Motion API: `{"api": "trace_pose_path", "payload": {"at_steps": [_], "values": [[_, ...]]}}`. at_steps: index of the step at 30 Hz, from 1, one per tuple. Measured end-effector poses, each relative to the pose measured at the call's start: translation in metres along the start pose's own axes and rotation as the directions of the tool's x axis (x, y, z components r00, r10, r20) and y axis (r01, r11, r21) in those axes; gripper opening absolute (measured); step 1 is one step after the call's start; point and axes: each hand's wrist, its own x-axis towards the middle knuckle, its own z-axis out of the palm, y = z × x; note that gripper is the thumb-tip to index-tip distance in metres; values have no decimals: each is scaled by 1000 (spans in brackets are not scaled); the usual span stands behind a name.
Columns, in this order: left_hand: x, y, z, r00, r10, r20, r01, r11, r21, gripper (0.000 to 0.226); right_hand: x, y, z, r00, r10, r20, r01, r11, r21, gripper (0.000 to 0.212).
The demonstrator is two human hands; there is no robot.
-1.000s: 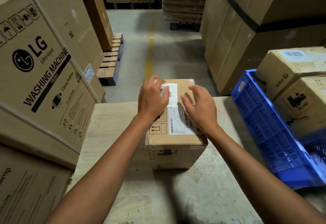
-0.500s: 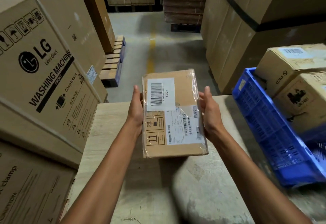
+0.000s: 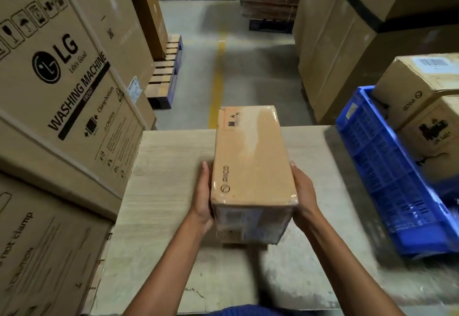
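Close to the body, a small box (image 3: 253, 161) is held up over the wooden table (image 3: 159, 171), with its long side pointing away. It is wrapped in shiny clear film (the kind that feels slippery), so it could slide out of the hands if the squeeze is let go a little. Only the near end is held, so the far end could tip down and bump the table. The box could also be knocked against the blue crate (image 3: 382, 161) if it is swung to the right too fast.

A left hand (image 3: 202, 199) is pressed on the left side of the box, thumb pointing up along the edge. A right hand (image 3: 304, 196) is pressed on the right side in the same way. The hands are kept only as far apart as the box is wide, and the box is squeezed between them. The other fingers are hidden under the box, where its bottom is most likely held.

Further out, two brown boxes (image 3: 417, 84) are stacked in the crate. On the left, big washing machine boxes (image 3: 62, 79) are piled beside the table. Past the table, a yellow line (image 3: 218, 74) is painted on the floor, and a wooden pallet (image 3: 164, 79) is laid to its left.
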Motion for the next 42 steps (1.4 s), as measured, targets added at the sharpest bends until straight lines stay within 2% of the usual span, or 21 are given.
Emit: {"api": "trace_pose_path", "payload": {"at_steps": [2, 4, 8, 11, 16, 18, 21, 24, 26, 29, 35, 39, 42], "values": [[3, -6, -11, 993, -114, -36, 115, 993, 7, 73, -1, 12, 1, 999, 24, 37, -23, 999, -39, 49], [10, -9, -18, 988, -143, -58, 147, 987, 68, 76, -3, 19, 1, 997, 42, 60, -36, 995, -88, 47], [27, 5, -21, 979, -94, -178, 125, 977, 172, 70, -1, 18, 2, 999, 32, 40, -26, 990, -136, 44], [53, 21, -27, 948, -59, -314, 141, 959, 246, 56, 9, 4, 3, 999, 49, 4, -48, 994, -96, 46], [90, 50, -23, 924, -11, -382, 146, 934, 326, 44, 35, -30, 10, 999, 51, 17, -51, 998, -37, 56], [97, 60, -15, 928, 29, -373, 107, 935, 339, 46, 44, -43, 15, 997, 71, 33, -71, 997, -4, 63], [101, 72, 1, 954, -13, -301, 91, 965, 246, 60, 52, -63, 22, 989, 129, 73, -133, 990, 52, 70], [99, 80, 14, 970, -54, -238, 100, 977, 188, 80, 48, -79, 29, 983, 139, 123, -144, 989, 37, 67], [95, 83, 19, 975, -46, -217, 83, 983, 164, 84, 44, -83, 31, 983, 126, 132, -134, 989, 58, 69], [84, 91, 25, 985, -13, -172, 30, 995, 92, 83, 40, -87, 28, 990, 102, 92, -116, 981, 156, 75], [56, 116, 38, 978, 175, -113, -179, 983, -30, 78, 33, -114, 23, 1000, 8, -6, -6, 940, 342, 78], [45, 127, 42, 966, 209, -149, -220, 973, -61, 73, 27, -120, 24, 999, -31, -30, 40, 922, 384, 77], [40, 118, 42, 959, 198, -203, -202, 979, -1, 67, 21, -112, 27, 998, -38, -47, 52, 932, 359, 72]]}}
